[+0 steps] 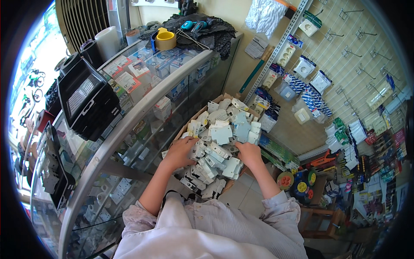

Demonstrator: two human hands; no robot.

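Our pale shirt [233, 222] lies nearest. Beyond it, our left hand [181, 152] rests, fingers slightly spread, on the left of the heaped white electrical modules [221, 134]; our right hand [249, 153] curls at their right, and we cannot tell whether it pinches one. They lie in a cardboard box [252, 111] beside a glass display case [146, 102] bearing a yellow tape roll [165, 41].

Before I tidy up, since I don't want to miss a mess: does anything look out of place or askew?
White electrical parts lie heaped at odd angles around the left hand and right hand, so the pile looks jumbled. A crumpled black sheet droops untidily over the far end of the glass counter. No breakage is clear.
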